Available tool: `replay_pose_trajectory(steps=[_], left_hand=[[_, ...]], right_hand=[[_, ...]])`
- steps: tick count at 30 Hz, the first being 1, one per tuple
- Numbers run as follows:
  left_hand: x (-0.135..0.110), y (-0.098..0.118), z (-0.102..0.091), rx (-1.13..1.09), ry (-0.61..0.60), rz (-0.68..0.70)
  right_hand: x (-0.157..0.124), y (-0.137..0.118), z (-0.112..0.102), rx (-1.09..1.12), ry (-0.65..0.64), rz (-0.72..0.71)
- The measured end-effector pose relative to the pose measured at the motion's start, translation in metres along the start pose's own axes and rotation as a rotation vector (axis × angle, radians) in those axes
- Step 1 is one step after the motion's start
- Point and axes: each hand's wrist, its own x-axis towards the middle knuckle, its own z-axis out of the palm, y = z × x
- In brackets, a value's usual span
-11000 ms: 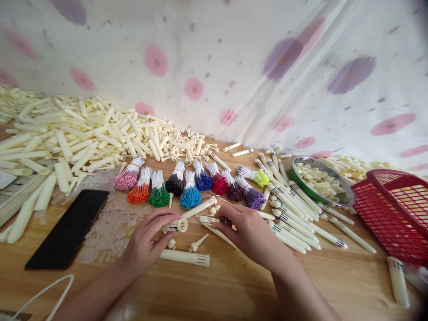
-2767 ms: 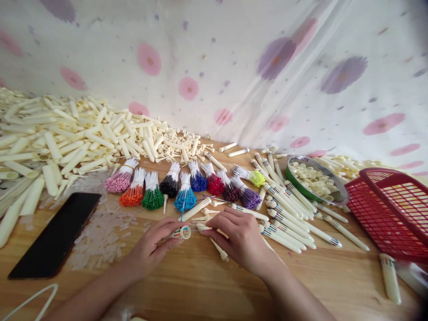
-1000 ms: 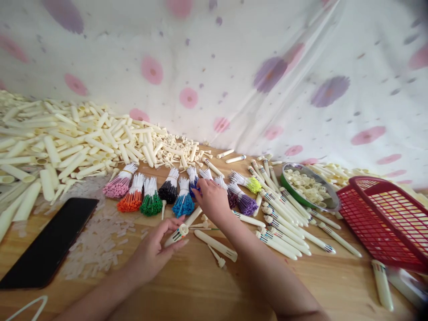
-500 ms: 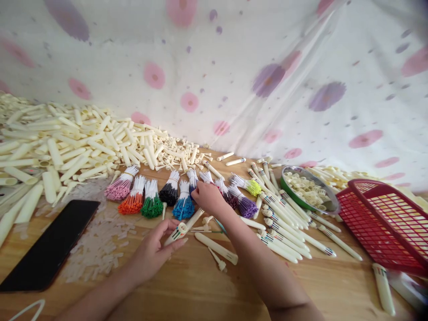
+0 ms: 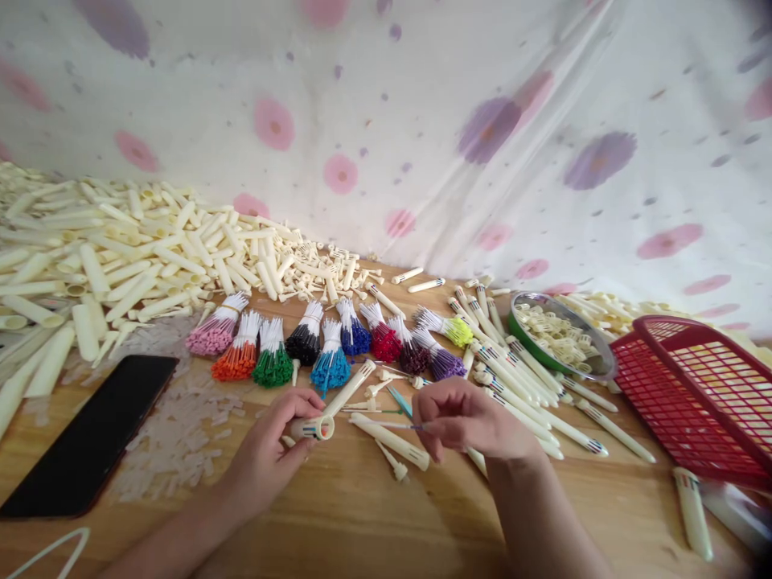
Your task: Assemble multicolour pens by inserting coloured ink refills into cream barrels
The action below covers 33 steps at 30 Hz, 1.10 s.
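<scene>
My left hand (image 5: 274,442) is closed round a cream multicolour pen barrel (image 5: 310,429), its open end turned right and coloured pieces showing in its slots. My right hand (image 5: 467,422) pinches a thin pen refill (image 5: 392,424), which points left toward that opening, apart from it. Behind the held barrel, another cream barrel (image 5: 351,390) slants away. A loose barrel (image 5: 392,441) lies between my hands, with a small cream plunger piece (image 5: 392,462) beside it. Bundles of refills stand in a row beyond, among them blue (image 5: 355,339), red (image 5: 386,342) and light blue (image 5: 330,366).
Cream barrels (image 5: 121,249) are heaped at the left, near a black phone (image 5: 90,438) and clear little sleeves (image 5: 174,434). At the right lie several filled pens (image 5: 512,378), a green-sided bowl (image 5: 524,346) of cream parts and a red basket (image 5: 693,402).
My right hand has come back from the dark blue refill bundle toward me and to the right, now with a refill in its fingers. The left hand's barrel has turned slightly rightward.
</scene>
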Motion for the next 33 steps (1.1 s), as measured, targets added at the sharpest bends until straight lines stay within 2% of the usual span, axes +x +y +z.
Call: replay_pose_trajectory(steps=[3,10,15,21,26,33], left_hand=[[-0.001,0.003,-0.001,0.059,0.028,0.068],[0.000,0.011,-0.001,0.145,0.040,0.151],[0.000,0.011,0.000,0.145,0.048,0.145],[0.000,0.010,0.000,0.136,0.059,0.063],[0.000,0.008,0.001,0.156,0.055,0.107],[0.001,0.009,0.001,0.180,0.073,0.102]], right_hand=[[0.002,0.006,0.006,0.099,-0.043,0.061],[0.021,0.012,0.019,0.142,-0.082,0.126],[0.026,0.014,0.027,0.156,-0.082,0.137],[0.028,0.016,0.027,0.122,-0.077,0.116],[0.027,0.015,0.028,0.105,-0.056,0.115],[0.028,0.018,0.030,0.096,-0.061,0.113]])
